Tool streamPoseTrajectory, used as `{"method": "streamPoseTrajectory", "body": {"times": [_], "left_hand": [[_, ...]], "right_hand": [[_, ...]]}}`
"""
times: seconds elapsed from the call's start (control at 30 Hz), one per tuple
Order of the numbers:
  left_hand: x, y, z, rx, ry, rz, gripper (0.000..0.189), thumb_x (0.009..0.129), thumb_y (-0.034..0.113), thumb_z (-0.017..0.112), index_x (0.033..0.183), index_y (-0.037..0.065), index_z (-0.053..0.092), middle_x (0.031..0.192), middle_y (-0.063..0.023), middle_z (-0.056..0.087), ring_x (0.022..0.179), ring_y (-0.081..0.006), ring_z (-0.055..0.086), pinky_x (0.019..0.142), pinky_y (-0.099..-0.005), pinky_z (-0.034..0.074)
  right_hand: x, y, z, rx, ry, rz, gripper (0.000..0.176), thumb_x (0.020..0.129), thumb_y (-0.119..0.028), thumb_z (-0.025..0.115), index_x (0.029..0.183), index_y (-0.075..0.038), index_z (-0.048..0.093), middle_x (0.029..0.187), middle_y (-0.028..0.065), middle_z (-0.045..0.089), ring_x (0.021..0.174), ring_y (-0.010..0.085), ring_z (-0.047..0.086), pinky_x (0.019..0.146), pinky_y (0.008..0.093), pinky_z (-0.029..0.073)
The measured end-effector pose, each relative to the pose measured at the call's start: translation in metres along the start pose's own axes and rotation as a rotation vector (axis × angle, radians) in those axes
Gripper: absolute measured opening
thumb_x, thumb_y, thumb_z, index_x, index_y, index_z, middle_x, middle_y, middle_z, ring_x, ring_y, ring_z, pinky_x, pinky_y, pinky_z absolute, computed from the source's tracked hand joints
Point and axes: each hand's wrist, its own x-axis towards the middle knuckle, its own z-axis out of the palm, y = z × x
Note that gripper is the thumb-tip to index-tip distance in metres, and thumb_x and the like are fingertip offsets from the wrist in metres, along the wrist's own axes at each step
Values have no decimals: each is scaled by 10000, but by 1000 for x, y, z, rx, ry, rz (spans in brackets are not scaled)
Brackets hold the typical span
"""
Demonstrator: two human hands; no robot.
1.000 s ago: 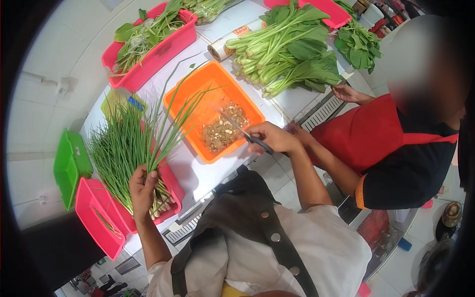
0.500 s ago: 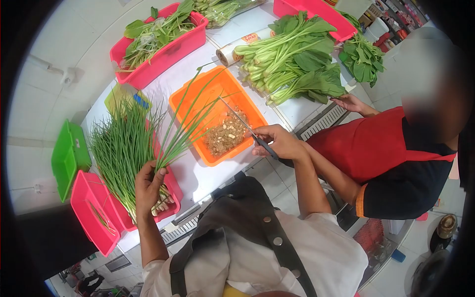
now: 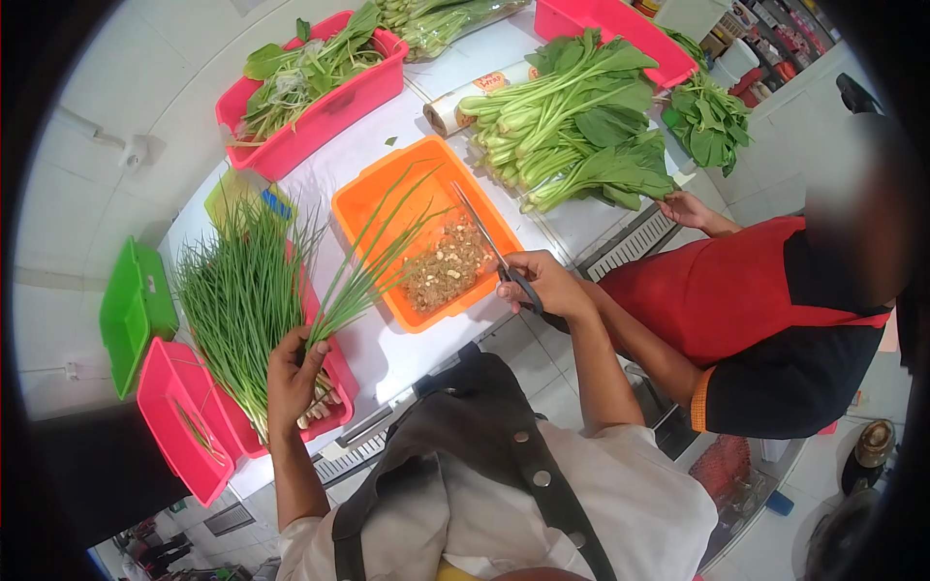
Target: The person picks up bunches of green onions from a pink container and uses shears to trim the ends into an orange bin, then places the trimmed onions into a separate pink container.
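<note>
My left hand [image 3: 295, 373] is closed around a small bunch of spring onions [image 3: 363, 281], whose green tips fan out over an orange tub [image 3: 363, 184]. Beside that hand, a larger heap of spring onions [image 3: 232, 300] fills a pink tray [image 3: 339, 382]. In my right hand [image 3: 547, 283] is a pair of scissors [image 3: 481, 225], its blades pointing up and left above the tub's right side, apart from the leaves. Brown crumbly food with pale pieces [image 3: 446, 266] lies in the tub.
Leafy greens [image 3: 581, 126] lie beyond the tub, next to a cling-wrap roll [image 3: 475, 97]. A pink bin of greens [image 3: 325, 116] stands at the back left. Green [image 3: 136, 315] and pink [image 3: 179, 416] containers sit left. A co-worker in a red apron [image 3: 712, 290] stands close on my right.
The bunch in my left hand has tilted slightly, and its leaves reach less far past the tub's back edge. The scissors' tips have moved right, away from the leaves. The co-worker has shifted slightly right.
</note>
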Motion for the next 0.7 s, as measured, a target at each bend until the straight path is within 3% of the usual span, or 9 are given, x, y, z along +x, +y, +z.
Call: {"method": "streamPoseTrajectory", "body": {"times": [0.37, 0.7], "left_hand": [[-3, -2, 2, 10, -20, 47, 201, 954, 134, 668, 1078, -21, 635, 897, -2, 651, 834, -70, 553, 753, -232, 450], [-3, -5, 1, -5, -9, 44, 200, 951, 125, 670, 1076, -25, 630, 888, 3, 648, 831, -68, 549, 757, -229, 447]], "right_hand": [[21, 0, 1, 97, 47, -83, 439, 845, -244, 801, 1148, 36, 653, 713, -9, 632, 523, 54, 572, 469, 194, 419], [15, 1, -4, 143, 39, -62, 489, 841, -261, 803, 1186, 41, 633, 775, -14, 630, 562, 64, 586, 524, 200, 431]]}}
